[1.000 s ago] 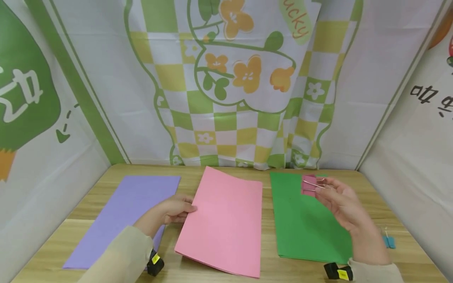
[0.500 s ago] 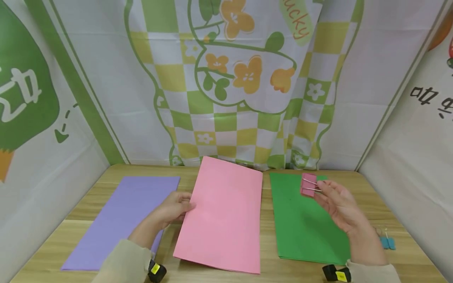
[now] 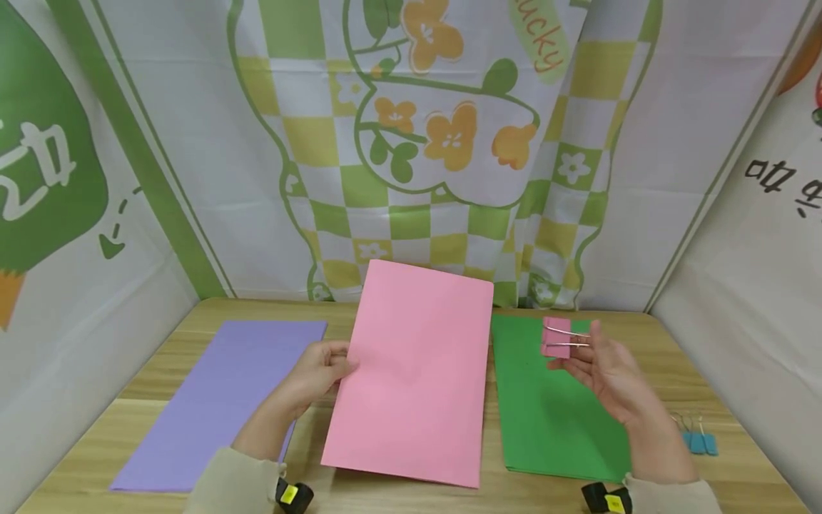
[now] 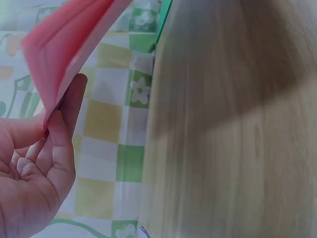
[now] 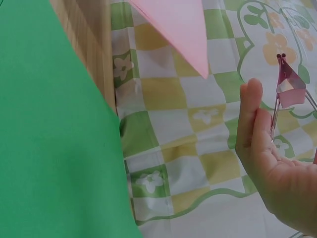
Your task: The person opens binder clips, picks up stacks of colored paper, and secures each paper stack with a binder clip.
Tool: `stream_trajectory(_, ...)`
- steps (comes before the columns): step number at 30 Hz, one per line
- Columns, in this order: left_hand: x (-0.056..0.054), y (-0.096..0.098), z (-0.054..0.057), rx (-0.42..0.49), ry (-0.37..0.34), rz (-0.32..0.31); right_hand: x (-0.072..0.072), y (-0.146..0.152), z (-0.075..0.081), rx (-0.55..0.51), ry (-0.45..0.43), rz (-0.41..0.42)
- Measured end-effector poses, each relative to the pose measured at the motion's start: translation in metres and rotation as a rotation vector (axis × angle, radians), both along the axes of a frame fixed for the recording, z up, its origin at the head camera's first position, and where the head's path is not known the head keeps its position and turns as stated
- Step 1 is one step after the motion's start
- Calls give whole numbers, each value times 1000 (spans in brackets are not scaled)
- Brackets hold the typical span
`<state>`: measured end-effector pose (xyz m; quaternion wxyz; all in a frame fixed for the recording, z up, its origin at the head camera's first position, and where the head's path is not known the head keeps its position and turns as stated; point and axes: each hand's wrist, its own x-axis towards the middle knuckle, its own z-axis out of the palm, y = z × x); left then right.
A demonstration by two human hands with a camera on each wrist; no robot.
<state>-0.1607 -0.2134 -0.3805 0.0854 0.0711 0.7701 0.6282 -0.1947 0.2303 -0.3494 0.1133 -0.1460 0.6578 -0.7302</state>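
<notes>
My left hand [image 3: 319, 375] pinches the left edge of a pink stack of paper [image 3: 414, 371], thumb in front and fingers behind. The stack is tilted up off the table; several layers show at its edge in the left wrist view, where the thumb and fingers of the left hand [image 4: 42, 166] meet on it. To the right, over green paper [image 3: 559, 414], my right hand [image 3: 619, 378] holds a pink binder clip [image 3: 556, 338] by its wire handles. In the right wrist view the clip [image 5: 290, 94] points upward, its handles spread apart; part of the grip is cut off.
Purple paper [image 3: 218, 400] lies flat on the wooden table [image 3: 668, 350] at the left. Blue binder clips [image 3: 701, 443] sit near the right edge. A checked, printed cloth [image 3: 411, 221] hangs behind the table, with white cloth walls at both sides.
The pink stack has risen and tilted more upright, its top edge now in front of the cloth. The right hand's fingers have shifted on the clip, which moved slightly left.
</notes>
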Motion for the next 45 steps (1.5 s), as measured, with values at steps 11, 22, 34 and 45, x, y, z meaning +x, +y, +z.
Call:
stream_trajectory(11,4,11,9,20,65,60,-1,-9,0,-240,2,-64)
stream_trajectory(22,5,20,22,42,105,106,-1,-22,4,-218,-60,-116)
stream_trajectory(34,6,23,25,120,96,138,-4,-33,3,-157,-74,-131)
stream_trajectory(45,7,25,24,140,112,124,-3,-34,2,-202,-94,-126)
